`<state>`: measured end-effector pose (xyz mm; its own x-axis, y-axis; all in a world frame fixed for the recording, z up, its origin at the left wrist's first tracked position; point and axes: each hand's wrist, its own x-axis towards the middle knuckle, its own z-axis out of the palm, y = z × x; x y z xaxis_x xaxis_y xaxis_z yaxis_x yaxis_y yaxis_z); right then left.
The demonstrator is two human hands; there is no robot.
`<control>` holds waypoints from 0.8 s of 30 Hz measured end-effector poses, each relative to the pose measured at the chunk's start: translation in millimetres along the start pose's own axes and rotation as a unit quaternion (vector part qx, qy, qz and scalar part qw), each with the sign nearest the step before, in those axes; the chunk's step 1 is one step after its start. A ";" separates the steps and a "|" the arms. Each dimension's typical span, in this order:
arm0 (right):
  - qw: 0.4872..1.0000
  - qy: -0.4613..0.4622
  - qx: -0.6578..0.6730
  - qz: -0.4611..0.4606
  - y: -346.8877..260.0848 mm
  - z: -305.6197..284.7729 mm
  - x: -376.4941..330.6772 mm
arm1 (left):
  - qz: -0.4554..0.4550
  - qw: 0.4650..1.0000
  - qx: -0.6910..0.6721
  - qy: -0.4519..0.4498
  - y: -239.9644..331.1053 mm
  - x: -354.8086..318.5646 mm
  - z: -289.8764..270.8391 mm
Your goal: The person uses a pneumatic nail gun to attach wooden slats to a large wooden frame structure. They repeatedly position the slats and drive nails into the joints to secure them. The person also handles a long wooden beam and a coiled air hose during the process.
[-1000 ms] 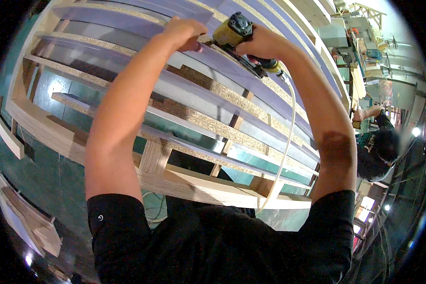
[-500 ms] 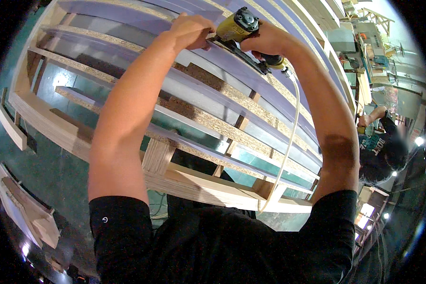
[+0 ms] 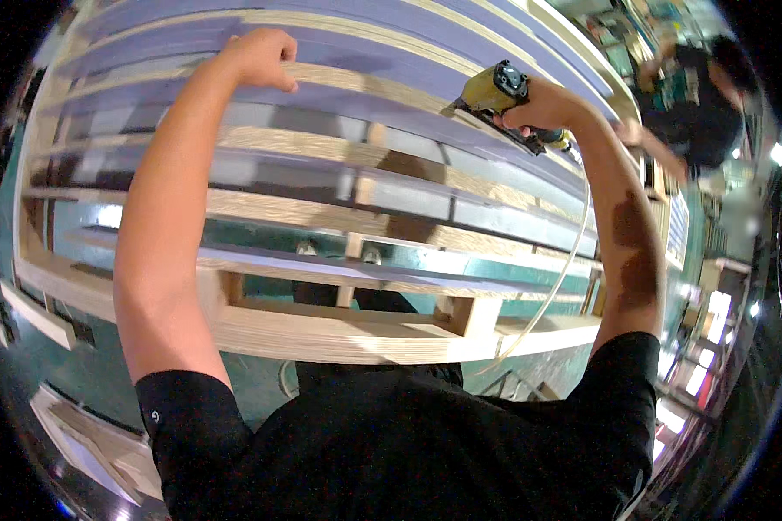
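Observation:
My right hand [image 3: 543, 106] is wrapped round the grip of a yellow and black air nail gun [image 3: 488, 90]. The gun's nose points left, close over the slats, and I cannot tell whether it touches wood. A pale air hose [image 3: 573, 234] runs down from its handle. My left hand [image 3: 265, 59] is farther left, over a long wooden slat [image 3: 347, 82], thumb and fingers apart with a gap between them. Whether it rests on the slat is unclear. The slats span a large wooden frame [image 3: 365, 334], with purplish-grey strips [image 3: 165, 43] between them.
The frame's near rail runs just in front of my body. Loose wooden pieces [image 3: 87, 443] lie on the green floor [image 3: 261, 382] at the lower left. Another person [image 3: 691, 104] in dark clothes works beyond the frame on the right.
My left hand has moved left, away from the nail gun. My right hand has carried the gun to the right and nearer to me. The view has shifted too.

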<state>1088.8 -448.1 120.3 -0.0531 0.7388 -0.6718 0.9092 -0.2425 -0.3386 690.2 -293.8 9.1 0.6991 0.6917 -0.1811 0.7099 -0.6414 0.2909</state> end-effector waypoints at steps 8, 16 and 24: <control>0.999 0.012 0.030 -0.001 77.0 -0.4 -52.8 | 0.125 0.992 -0.004 0.029 212.7 60.4 60.9; 0.999 0.009 -0.033 -0.037 119.4 -2.2 -52.0 | 0.105 0.993 0.023 0.057 253.9 78.4 82.5; 0.997 0.032 -0.014 -0.075 129.8 2.2 -50.4 | 0.055 0.995 0.076 -0.036 267.6 79.3 62.1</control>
<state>1208.6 -518.1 108.8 -0.1644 0.8046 -0.5707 0.9038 -0.1089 -0.4139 940.9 -431.2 14.2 0.7734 0.5927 -0.2248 0.6300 -0.7582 0.1682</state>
